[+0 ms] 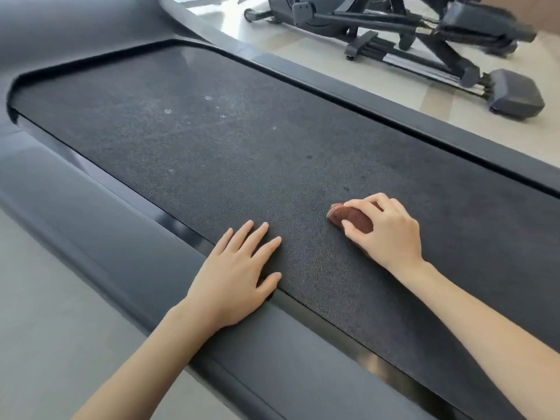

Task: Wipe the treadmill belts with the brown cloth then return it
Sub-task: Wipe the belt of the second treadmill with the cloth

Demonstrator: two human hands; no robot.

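We are mid-wipe on the treadmill belt (230,147), and our worry is coverage: pale specks and faint scuffs sit well up the belt toward the curved front housing (75,31), far from the cloth, so short strokes could leave them behind. Our grip is also small, and on this grainy surface the cloth could drag out of our fingers. Our right hand (386,230) curls over the brown cloth (353,218), bunched into a small reddish-brown wad and pressed onto the belt. Our left hand (235,278) lies flat, fingers spread, across the belt's edge and the near side rail (121,253), bracing us.
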